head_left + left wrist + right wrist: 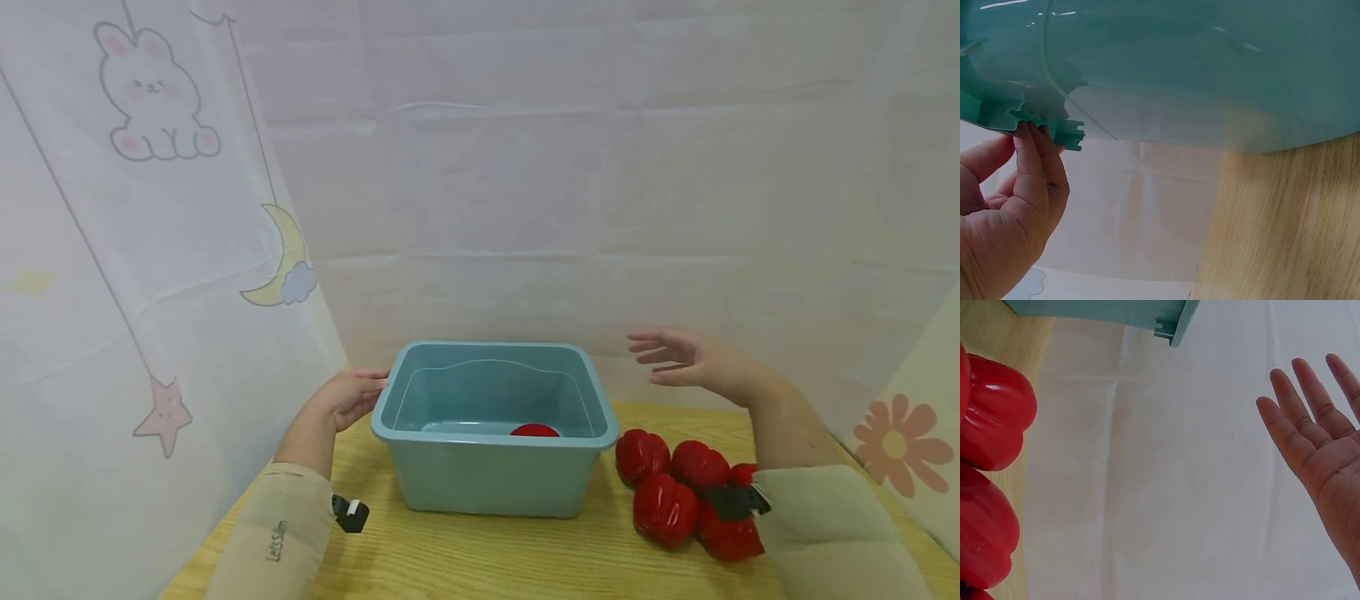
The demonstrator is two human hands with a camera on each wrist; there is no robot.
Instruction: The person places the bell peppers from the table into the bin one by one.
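A teal plastic bin [491, 440] stands on the wooden table [487, 558]. One red pepper [534, 431] lies inside it against the front wall. My left hand [367, 385] is at the bin's left rim. In the left wrist view its fingertips [1029, 131] touch the underside of the rim lip of the bin [1179, 62], with the thumb apart. My right hand [652, 354] hovers in the air right of the bin, palm open and fingers spread [1291, 419], holding nothing. Several red peppers [675, 492] lie on the table below it, also seen at the left edge as peppers [991, 419].
White cloth walls with cartoon prints close in the table at the back and both sides. The bin's corner [1172, 319] shows at the top of the right wrist view. Bare table lies in front of the bin.
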